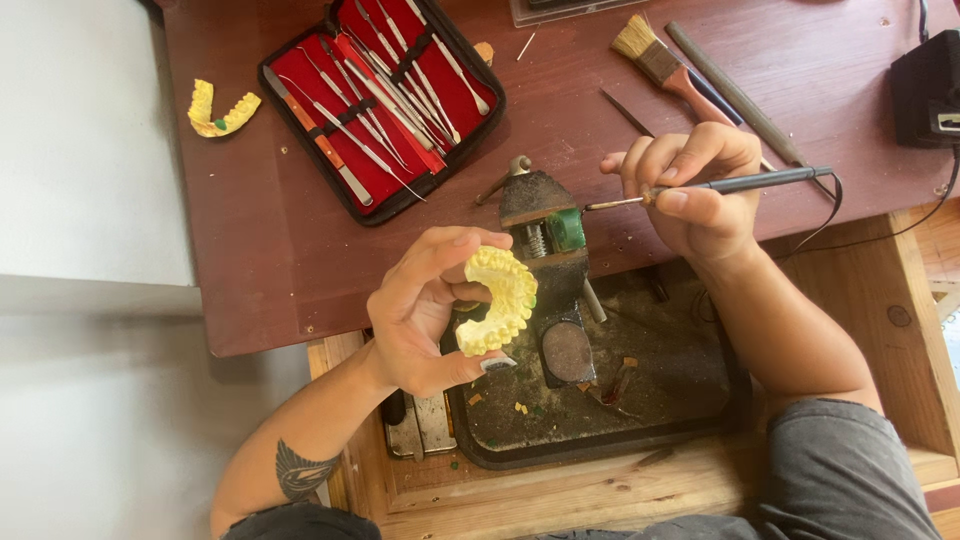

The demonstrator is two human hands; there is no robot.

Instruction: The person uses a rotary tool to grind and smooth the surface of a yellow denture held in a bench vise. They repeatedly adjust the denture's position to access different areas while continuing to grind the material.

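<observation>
A pale yellow dental cast (497,300) is showing against the reddish-brown table (260,260), a red-lined black tool case (385,100) is lying open, and a green knob (568,229) is glinting on the dark vise (545,250).

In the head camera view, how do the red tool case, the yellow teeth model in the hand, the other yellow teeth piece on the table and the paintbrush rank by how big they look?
Largest to smallest:
1. Red tool case
2. Paintbrush
3. Yellow teeth model in the left hand, though it sits nearer the camera, so this is unsure
4. Yellow teeth piece on the table

Single head-worn view, looking steeply down, close over workbench (250,250); no second view.
</observation>
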